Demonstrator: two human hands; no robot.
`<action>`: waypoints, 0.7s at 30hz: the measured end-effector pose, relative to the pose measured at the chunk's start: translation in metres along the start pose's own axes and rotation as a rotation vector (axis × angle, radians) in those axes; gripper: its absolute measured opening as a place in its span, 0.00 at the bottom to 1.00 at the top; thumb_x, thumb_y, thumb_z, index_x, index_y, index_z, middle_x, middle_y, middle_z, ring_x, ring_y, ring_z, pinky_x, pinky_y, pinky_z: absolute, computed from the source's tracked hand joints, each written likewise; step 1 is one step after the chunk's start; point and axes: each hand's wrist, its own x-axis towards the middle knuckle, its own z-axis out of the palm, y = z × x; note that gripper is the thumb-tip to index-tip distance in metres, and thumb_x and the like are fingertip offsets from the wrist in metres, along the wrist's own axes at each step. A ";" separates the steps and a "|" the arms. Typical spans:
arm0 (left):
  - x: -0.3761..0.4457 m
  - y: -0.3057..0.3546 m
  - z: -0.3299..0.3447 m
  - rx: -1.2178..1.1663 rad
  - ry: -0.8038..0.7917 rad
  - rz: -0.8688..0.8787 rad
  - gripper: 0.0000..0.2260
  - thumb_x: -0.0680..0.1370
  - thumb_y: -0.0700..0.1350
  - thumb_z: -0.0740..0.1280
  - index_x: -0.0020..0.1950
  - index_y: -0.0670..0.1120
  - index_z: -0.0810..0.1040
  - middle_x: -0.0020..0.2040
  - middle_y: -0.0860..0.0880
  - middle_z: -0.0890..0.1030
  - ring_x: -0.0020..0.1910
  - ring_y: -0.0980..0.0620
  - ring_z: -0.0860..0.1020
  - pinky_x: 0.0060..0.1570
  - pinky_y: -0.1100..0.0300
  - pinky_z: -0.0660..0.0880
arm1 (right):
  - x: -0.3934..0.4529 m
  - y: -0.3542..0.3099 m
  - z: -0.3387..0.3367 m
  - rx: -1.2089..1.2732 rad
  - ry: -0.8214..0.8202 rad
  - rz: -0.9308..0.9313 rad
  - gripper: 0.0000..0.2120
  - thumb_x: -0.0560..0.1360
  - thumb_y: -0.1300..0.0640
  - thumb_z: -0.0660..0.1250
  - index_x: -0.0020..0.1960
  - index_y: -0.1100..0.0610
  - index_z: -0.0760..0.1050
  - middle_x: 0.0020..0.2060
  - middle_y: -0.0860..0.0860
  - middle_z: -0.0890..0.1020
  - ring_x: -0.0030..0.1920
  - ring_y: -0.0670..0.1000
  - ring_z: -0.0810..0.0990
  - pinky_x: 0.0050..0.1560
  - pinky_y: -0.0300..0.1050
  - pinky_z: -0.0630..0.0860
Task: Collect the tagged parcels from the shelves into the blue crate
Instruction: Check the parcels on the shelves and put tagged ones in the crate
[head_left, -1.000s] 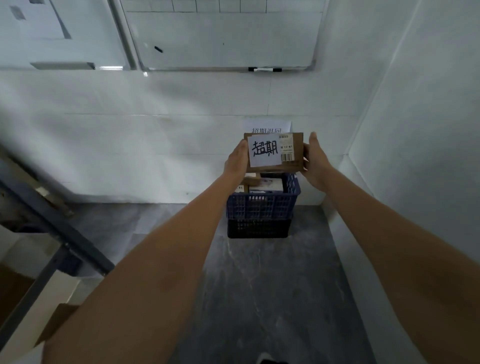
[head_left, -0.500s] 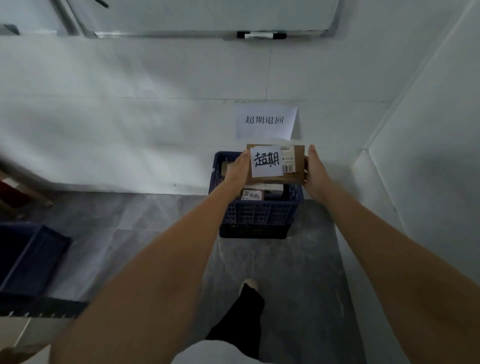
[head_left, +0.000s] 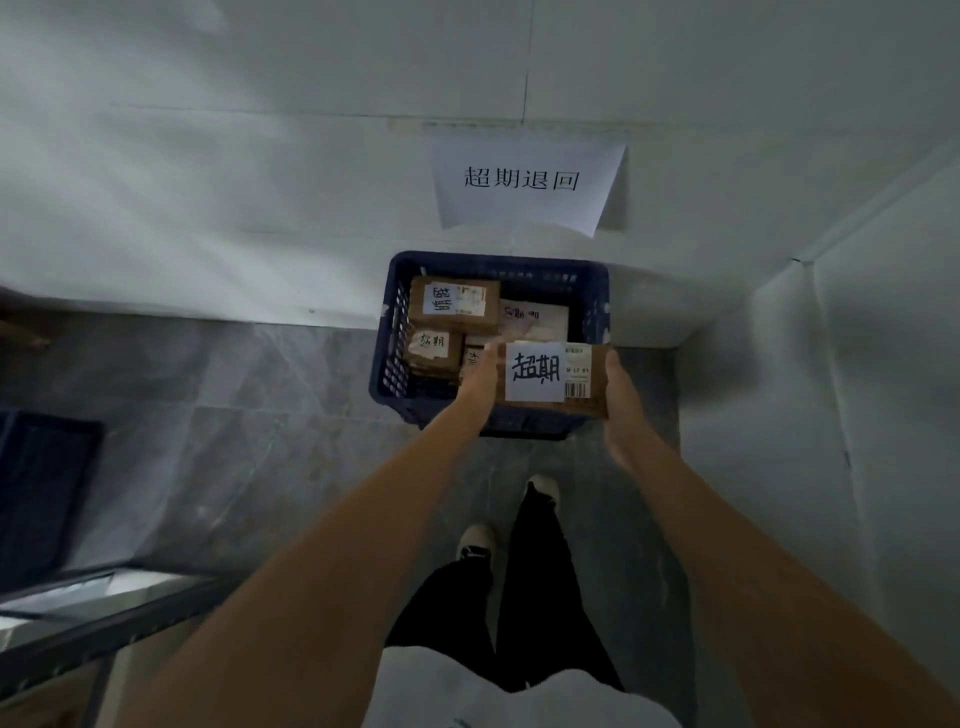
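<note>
A brown cardboard parcel (head_left: 587, 379) with a white handwritten tag and a barcode label is held between both hands, over the near right part of the blue crate (head_left: 387, 358). My left hand (head_left: 480, 376) grips its left end and my right hand (head_left: 621, 400) grips its right end. The crate stands on the floor against the white wall. Inside it lie several tagged parcels, among them a brown box (head_left: 454, 304) at the back left and a pale package (head_left: 535, 319) beside it.
A paper sign (head_left: 524, 182) with printed characters hangs on the wall above the crate. A side wall (head_left: 831, 415) runs close on the right. Another dark blue crate (head_left: 36, 488) and a metal shelf edge (head_left: 104, 618) sit at the left. My legs and shoes (head_left: 475, 540) stand on the grey floor.
I have walked up to the crate and the view has tilted down. The parcel has come down from chest height to just above the crate's near right side.
</note>
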 end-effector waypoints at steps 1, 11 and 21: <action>-0.008 0.010 0.008 -0.015 -0.001 -0.002 0.31 0.77 0.66 0.54 0.67 0.43 0.74 0.63 0.39 0.78 0.61 0.38 0.76 0.65 0.43 0.71 | 0.014 0.000 -0.002 -0.012 -0.007 0.014 0.23 0.84 0.45 0.49 0.63 0.57 0.75 0.50 0.53 0.84 0.46 0.49 0.84 0.36 0.38 0.80; 0.110 0.016 0.055 -0.100 0.074 -0.056 0.18 0.81 0.59 0.54 0.58 0.50 0.76 0.56 0.44 0.81 0.54 0.44 0.80 0.61 0.48 0.75 | 0.184 0.039 -0.012 -0.099 0.038 0.182 0.31 0.76 0.34 0.57 0.69 0.56 0.68 0.56 0.54 0.81 0.56 0.55 0.81 0.63 0.57 0.75; 0.241 -0.036 0.062 -0.143 0.093 -0.187 0.15 0.82 0.55 0.56 0.55 0.48 0.79 0.51 0.44 0.83 0.51 0.44 0.80 0.60 0.47 0.75 | 0.280 0.110 0.004 -0.166 0.024 0.298 0.50 0.64 0.21 0.59 0.76 0.50 0.58 0.67 0.52 0.74 0.61 0.55 0.76 0.64 0.55 0.73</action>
